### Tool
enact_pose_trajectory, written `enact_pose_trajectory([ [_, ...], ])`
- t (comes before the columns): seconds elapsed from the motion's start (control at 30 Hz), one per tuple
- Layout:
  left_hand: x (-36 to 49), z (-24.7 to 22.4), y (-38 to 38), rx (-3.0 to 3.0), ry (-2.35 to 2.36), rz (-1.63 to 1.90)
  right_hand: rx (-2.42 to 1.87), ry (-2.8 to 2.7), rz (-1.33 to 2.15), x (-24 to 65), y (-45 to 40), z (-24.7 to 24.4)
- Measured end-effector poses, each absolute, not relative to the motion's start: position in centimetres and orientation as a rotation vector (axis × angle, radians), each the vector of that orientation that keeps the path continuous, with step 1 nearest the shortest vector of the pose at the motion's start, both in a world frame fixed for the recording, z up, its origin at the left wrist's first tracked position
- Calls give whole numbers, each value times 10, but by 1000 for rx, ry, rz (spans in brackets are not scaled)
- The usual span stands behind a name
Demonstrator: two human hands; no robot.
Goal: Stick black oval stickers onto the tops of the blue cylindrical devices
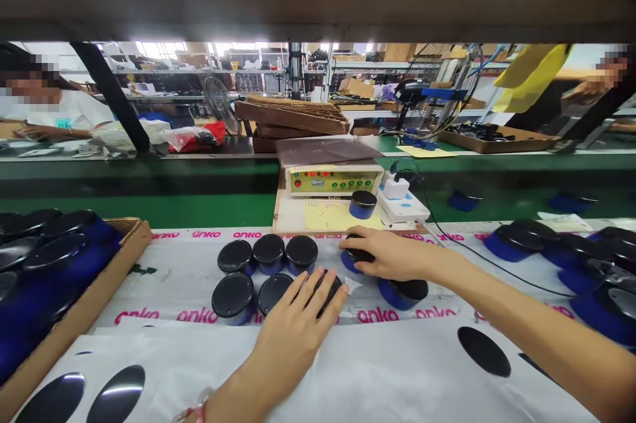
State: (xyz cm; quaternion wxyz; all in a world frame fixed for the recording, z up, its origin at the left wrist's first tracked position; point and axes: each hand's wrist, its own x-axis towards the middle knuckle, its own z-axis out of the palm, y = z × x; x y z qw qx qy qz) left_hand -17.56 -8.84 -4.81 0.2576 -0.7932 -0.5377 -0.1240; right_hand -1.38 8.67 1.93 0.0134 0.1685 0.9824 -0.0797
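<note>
My left hand (295,327) lies with its fingers stretched out over a blue round case with a black top (334,289), partly hidden under the fingers. My right hand (377,252) has its fingers curled round another blue round case (349,262), which stands on the table. Beside my left hand, several similar cases (233,296) stand in two rows, black tops up. One more case (405,294) sits just below my right wrist, and another (363,204) stands in front of the control box.
A cardboard box (119,264) of blue cases stands at left; more cases (571,247) crowd the right. White sheets (377,370) with black discs (484,351) lie in front. Behind are a control box (335,181), a power strip (405,204) and a cable. A shelf (318,12) hangs overhead.
</note>
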Motion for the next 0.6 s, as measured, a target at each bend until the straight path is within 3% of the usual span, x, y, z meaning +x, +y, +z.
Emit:
enact_pose_trajectory([
  [0.6, -171, -45, -87, -2079, -1473, -428, 777, 3133, -272, -23, 49, 30],
])
